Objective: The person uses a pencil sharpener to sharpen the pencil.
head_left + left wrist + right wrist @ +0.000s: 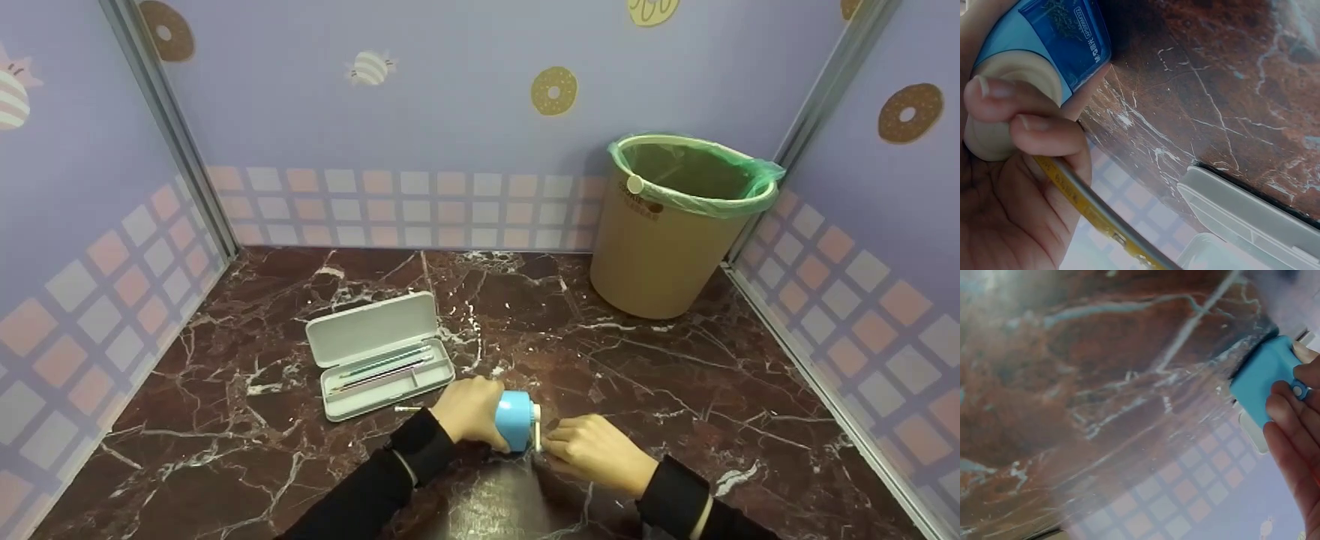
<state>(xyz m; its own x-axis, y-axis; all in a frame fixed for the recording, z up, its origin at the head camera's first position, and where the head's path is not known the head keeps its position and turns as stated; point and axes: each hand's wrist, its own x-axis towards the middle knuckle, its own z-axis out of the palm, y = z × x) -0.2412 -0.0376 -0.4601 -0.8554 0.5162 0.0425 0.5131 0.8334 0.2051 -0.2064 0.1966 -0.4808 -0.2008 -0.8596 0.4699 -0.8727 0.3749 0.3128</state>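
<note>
A blue hand-cranked pencil sharpener point(514, 421) stands on the dark marbled tabletop, its shavings bin point(1067, 34) facing the left wrist camera. My left hand point(471, 411) grips the sharpener's body, with curled fingers in front of its cream round front point(1044, 70). A yellow pencil point(1092, 205) runs out from beneath those fingers; its inner end is hidden, and its outer end point(407, 409) points left in the head view. At the sharpener's other side, my right hand point(592, 450) pinches the crank handle point(537, 435), partly covered by fingers in the right wrist view.
Left of the sharpener lies an open white pencil case point(371, 326) with several pencils point(386, 364) inside. A tan bin point(652, 255) lined with a green bag point(757, 176) stands at the back right. Patterned walls point(450, 112) enclose the back and both sides.
</note>
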